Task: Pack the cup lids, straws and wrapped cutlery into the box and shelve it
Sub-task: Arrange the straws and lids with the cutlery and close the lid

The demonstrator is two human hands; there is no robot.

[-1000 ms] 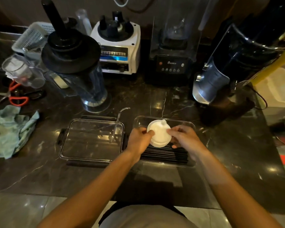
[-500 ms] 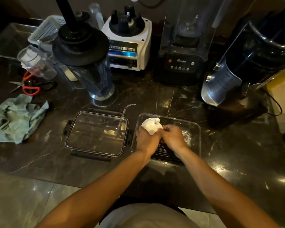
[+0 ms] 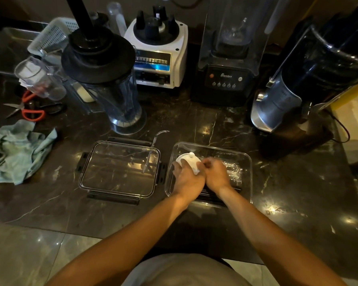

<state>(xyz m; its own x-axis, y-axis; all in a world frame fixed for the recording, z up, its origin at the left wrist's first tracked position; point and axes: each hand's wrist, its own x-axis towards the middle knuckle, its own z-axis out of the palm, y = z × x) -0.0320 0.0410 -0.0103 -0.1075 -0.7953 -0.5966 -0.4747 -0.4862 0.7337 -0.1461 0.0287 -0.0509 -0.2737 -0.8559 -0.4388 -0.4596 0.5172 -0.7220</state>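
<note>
At the far left of the frame a crumpled green cloth (image 3: pixel 17 149) lies on your dark marble bench (image 3: pixel 194 122), with orange-handled scissors (image 3: pixel 30 109) just above it. Further up, a clear blender jar (image 3: pixel 112 93) with a black lid stands in front of a white mesh basket (image 3: pixel 52 34). To its right, along the top of the frame, sit a white blender base (image 3: pixel 159 56) and a black blender (image 3: pixel 225 79) under a clear hood.

Left of centre, the box's clear lid (image 3: pixel 120 168) lies flat on the bench, just beside the box (image 3: pixel 244 162), which is open.

Both your hands are inside the box at its left end. Your left hand (image 3: pixel 187 178) and right hand (image 3: pixel 215 174) touch each other, and each has its grip closed on the white cup lids (image 3: pixel 187 159), which sit tilted in the upper left corner of the box. Dark straws (image 3: pixel 207 196) lie along the lower side of the box beneath your wrists, and something shiny and crinkled (image 3: pixel 233 170) lies to the right of your right hand; you cannot tell what it wraps.

At the right edge a dark machine (image 3: pixel 298 83) leans over the bench.
</note>
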